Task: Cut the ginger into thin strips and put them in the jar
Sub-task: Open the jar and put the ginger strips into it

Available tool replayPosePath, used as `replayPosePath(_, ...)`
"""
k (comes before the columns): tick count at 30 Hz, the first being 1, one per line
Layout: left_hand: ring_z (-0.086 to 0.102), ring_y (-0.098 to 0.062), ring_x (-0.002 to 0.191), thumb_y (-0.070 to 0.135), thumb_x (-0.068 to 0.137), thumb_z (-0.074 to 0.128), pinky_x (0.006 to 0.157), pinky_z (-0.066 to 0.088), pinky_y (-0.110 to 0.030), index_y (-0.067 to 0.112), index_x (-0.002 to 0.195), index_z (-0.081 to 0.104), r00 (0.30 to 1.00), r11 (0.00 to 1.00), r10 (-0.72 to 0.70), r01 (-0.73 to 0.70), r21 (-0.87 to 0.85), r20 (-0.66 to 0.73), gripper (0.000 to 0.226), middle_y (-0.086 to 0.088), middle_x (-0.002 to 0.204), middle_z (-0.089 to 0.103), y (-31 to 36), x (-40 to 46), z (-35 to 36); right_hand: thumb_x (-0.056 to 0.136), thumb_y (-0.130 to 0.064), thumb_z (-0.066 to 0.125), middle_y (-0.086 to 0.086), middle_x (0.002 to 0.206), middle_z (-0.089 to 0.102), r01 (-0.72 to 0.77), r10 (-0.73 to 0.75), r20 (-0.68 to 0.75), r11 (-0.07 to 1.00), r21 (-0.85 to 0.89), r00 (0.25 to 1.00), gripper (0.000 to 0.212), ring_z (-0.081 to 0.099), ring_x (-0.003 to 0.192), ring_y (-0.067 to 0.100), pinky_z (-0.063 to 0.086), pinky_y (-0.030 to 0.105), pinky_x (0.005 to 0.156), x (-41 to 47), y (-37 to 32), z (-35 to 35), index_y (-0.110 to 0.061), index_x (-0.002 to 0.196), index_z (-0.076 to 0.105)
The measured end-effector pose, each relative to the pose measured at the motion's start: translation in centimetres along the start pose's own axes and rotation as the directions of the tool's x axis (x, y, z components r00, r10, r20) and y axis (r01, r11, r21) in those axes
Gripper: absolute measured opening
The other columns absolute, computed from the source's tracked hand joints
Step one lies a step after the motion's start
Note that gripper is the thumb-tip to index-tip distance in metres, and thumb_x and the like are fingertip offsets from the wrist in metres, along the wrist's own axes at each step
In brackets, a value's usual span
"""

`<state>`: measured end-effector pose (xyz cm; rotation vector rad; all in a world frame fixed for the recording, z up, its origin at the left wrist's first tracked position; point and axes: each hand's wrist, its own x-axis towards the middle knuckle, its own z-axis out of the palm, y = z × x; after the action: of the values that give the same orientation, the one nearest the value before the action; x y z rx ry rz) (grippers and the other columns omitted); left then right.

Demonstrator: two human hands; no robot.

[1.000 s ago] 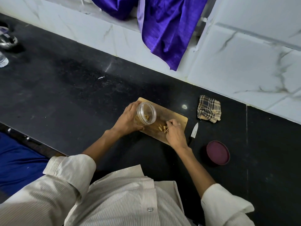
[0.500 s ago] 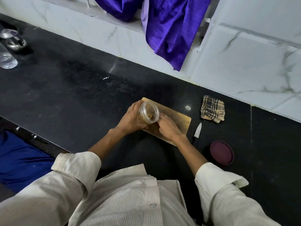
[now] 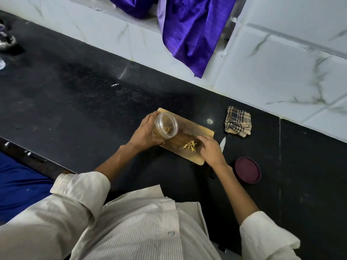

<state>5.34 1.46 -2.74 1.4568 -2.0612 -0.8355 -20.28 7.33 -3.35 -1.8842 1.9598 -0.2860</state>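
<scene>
Ginger strips (image 3: 190, 146) are lying in a small loose pile on the cutting board (image 3: 203, 132), just left of the right hand's fingertips. Right hand (image 3: 211, 152) is resting on the board's right end, fingers bent down toward the pile; can't tell if it's pinching any pieces. Left hand (image 3: 147, 133) is gripping the jar (image 3: 166, 125), fingers wrapped around its body, holding it tilted on its side over the board's left end with the open mouth pointing toward the right hand. Jar is clear plastic, holding a few ginger strips against its lower wall. Knife (image 3: 222, 143) is lying on the counter (image 3: 75, 102) just right of the right hand, blade tip sticking out past the knuckles. Round maroon lid (image 3: 247, 170) is sitting flat on the counter right of the right wrist. Checked cloth (image 3: 238, 124) is lying crumpled beyond the knife, apart from both hands.
</scene>
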Motion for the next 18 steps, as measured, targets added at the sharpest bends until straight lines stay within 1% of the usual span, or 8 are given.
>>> replayPosePath(2,0.033,-0.019,0.134,0.024,0.058,0.089,0.104,0.038,-0.037,0.020,0.145,0.024,1.000,1.000,0.003,-0.003,-0.003,0.002,0.109,0.001,0.146,0.031,0.0,0.0,0.0,0.102,-0.010,0.045,0.012,0.147,0.048,-0.086,0.086,-0.011,0.996,0.005,0.996,0.043,0.046,0.134,0.028,0.035,0.035,0.109,0.1,-0.4,0.2,-0.009,0.145,0.048)
replayPosePath(5,0.033,-0.018,0.134,0.024,0.058,0.089,0.103,0.038,-0.037,0.021,0.145,0.025,1.000,1.000,0.002,-0.002,-0.002,0.011,0.108,0.001,0.146,0.032,0.2,0.2,-0.1,0.105,-0.031,0.043,0.012,0.151,0.040,-0.114,0.114,0.033,0.993,-0.024,0.993,0.049,0.043,0.136,0.033,0.041,0.042,0.106,-0.3,-2.2,1.6,-0.015,0.151,0.039)
replayPosePath(7,0.033,-0.019,0.134,0.024,0.058,0.089,0.102,0.039,-0.037,0.020,0.145,0.024,1.000,1.000,-0.001,0.001,0.001,0.009,0.108,0.001,0.146,0.031,0.3,0.3,-0.1,0.105,-0.037,0.041,0.012,0.152,0.037,-0.108,0.109,0.005,0.991,-0.083,0.994,0.049,0.039,0.137,0.033,0.044,0.043,0.103,-0.6,-3.4,2.6,-0.018,0.151,0.039)
replayPosePath(9,0.033,-0.019,0.134,0.023,0.059,0.089,0.102,0.039,-0.034,0.019,0.146,0.024,1.000,1.000,-0.001,0.001,0.005,0.001,0.108,-0.001,0.146,0.031,0.3,0.2,0.0,0.106,-0.034,0.040,0.012,0.149,0.040,-0.074,0.069,-0.035,0.986,-0.148,0.997,0.045,0.039,0.138,0.032,0.041,0.041,0.107,-0.8,-4.1,3.3,-0.016,0.147,0.045)
replayPosePath(11,0.033,-0.019,0.134,0.023,0.059,0.088,0.102,0.039,-0.034,0.018,0.146,0.024,1.000,1.000,0.002,-0.002,0.006,-0.003,0.108,-0.002,0.146,0.032,0.3,0.1,0.1,0.106,-0.024,0.041,0.014,0.147,0.045,-0.009,-0.001,-0.051,0.980,-0.201,0.999,0.039,0.039,0.138,0.032,0.035,0.038,0.112,-0.9,-4.3,4.1,-0.012,0.142,0.051)
replayPosePath(13,0.033,-0.019,0.134,0.022,0.059,0.088,0.102,0.039,-0.035,0.018,0.146,0.024,1.000,1.000,-0.001,0.001,0.005,-0.001,0.108,-0.001,0.146,0.032,0.3,0.1,-0.1,0.104,-0.013,0.042,0.014,0.145,0.048,0.038,-0.053,-0.062,0.972,-0.230,0.997,0.038,0.039,0.139,0.032,0.033,0.036,0.114,-1.1,-3.9,4.4,-0.010,0.140,0.053)
replayPosePath(15,0.032,-0.019,0.135,0.023,0.059,0.089,0.103,0.039,-0.036,0.019,0.145,0.024,1.000,1.000,-0.004,0.004,0.000,0.003,0.108,0.000,0.146,0.031,0.2,0.1,-0.2,0.102,-0.005,0.043,0.011,0.144,0.050,0.079,-0.093,-0.050,0.971,-0.226,0.994,0.039,0.039,0.138,0.029,0.036,0.034,0.111,-1.3,-3.3,4.2,-0.009,0.139,0.055)
replayPosePath(18,0.032,-0.018,0.135,0.023,0.059,0.089,0.102,0.038,-0.036,0.020,0.146,0.024,1.000,1.000,-0.003,0.003,-0.003,0.002,0.108,0.000,0.147,0.031,0.2,0.2,-0.1,0.099,-0.002,0.047,0.008,0.142,0.052,0.153,-0.161,-0.016,0.960,-0.233,0.987,0.036,0.043,0.134,0.027,0.043,0.034,0.102,-1.8,-2.6,3.6,-0.006,0.133,0.060)
